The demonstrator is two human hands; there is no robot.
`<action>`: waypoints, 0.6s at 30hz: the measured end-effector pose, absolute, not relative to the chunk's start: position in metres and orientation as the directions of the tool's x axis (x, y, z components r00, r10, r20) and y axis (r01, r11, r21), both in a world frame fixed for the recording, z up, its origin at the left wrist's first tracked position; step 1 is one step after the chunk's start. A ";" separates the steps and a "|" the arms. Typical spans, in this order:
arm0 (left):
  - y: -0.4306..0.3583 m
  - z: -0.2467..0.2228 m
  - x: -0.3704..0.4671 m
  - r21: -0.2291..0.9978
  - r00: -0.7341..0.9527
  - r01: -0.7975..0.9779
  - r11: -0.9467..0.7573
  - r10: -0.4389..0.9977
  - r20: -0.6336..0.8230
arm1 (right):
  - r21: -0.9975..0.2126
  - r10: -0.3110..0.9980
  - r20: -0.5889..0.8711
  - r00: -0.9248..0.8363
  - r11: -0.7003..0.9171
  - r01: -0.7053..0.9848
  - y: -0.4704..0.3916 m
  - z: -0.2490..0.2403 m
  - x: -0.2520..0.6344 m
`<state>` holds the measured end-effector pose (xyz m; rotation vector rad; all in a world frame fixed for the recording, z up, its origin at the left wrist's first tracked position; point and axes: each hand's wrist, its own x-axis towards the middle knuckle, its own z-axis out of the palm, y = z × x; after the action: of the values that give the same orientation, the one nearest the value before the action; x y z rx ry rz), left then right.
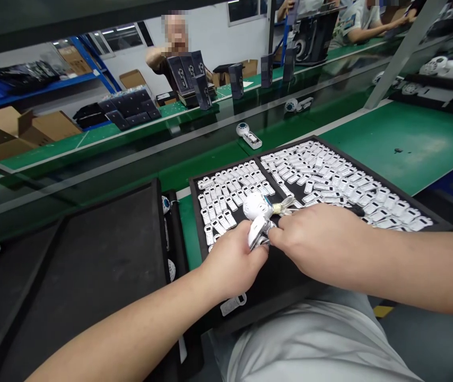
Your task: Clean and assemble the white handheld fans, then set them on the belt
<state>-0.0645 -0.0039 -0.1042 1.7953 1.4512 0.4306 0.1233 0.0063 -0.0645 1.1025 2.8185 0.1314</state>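
My left hand (232,260) is closed around the handle of a small white device with a round head, which looks like a handheld fan (255,206). Its head points away from me, and the handle looks partly opened. My right hand (322,244) is closed against the handle's right side; what its fingers grip is hidden. A pale, partly see-through piece (284,205) sticks out beyond those fingers. Both hands are over a black tray (278,281) holding many small white panels (230,185) with dark windows. One loose panel (233,304) lies near the tray's front edge.
To the left is a black divided tray (103,276). Another fan (249,136) lies on the green surface behind the panels. Dark boxes (236,81) stand along the far bench, where a person (176,37) works. More people are at the upper right. A slanted post (403,55) rises at right.
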 end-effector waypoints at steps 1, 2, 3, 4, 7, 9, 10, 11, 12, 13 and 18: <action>-0.003 -0.105 -0.065 0.734 0.308 0.677 -0.061 0.929 -0.206 | 0.114 0.676 -0.088 -0.732 0.737 0.667 0.006 -0.064 0.123; -0.002 -0.106 -0.066 0.742 0.321 0.668 -0.052 0.920 -0.224 | 0.103 0.673 -0.094 -0.734 0.740 0.665 0.006 -0.064 0.123; -0.001 -0.107 -0.066 0.769 0.331 0.640 -0.014 0.908 -0.258 | 0.092 0.673 -0.082 -0.735 0.740 0.666 0.007 -0.065 0.124; 0.001 -0.107 -0.067 0.811 0.339 0.582 0.057 0.890 -0.306 | 0.082 0.675 -0.049 -0.736 0.737 0.671 0.008 -0.066 0.127; 0.007 -0.105 -0.066 0.908 0.355 0.285 0.306 0.847 -0.396 | 0.041 0.702 0.177 -0.689 0.695 0.718 0.013 -0.078 0.141; 0.012 -0.103 -0.067 0.928 0.346 0.130 0.350 0.861 -0.373 | -0.013 0.724 0.325 -0.608 0.647 0.763 0.017 -0.095 0.151; 0.014 -0.103 -0.068 0.934 0.338 0.093 0.346 0.871 -0.356 | -0.043 0.738 0.354 -0.574 0.626 0.779 0.019 -0.105 0.155; 0.016 -0.103 -0.069 0.936 0.327 0.077 0.342 0.878 -0.348 | -0.067 0.753 0.352 -0.555 0.612 0.788 0.019 -0.118 0.157; 0.019 -0.103 -0.071 0.936 0.307 0.084 0.343 0.885 -0.351 | -0.084 0.766 0.323 -0.555 0.608 0.790 0.019 -0.130 0.158; 0.022 -0.105 -0.073 0.933 0.274 0.110 0.342 0.892 -0.359 | -0.095 0.775 0.280 -0.567 0.610 0.786 0.017 -0.144 0.157; 0.058 -0.111 -0.091 0.898 0.001 0.313 0.309 0.945 -0.326 | -0.117 0.751 0.190 -0.632 0.657 0.745 0.002 -0.188 0.138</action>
<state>-0.0913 0.0580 -0.1106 1.2001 1.5290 0.7580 0.1377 0.0024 -0.1876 1.4016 3.0584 -0.0459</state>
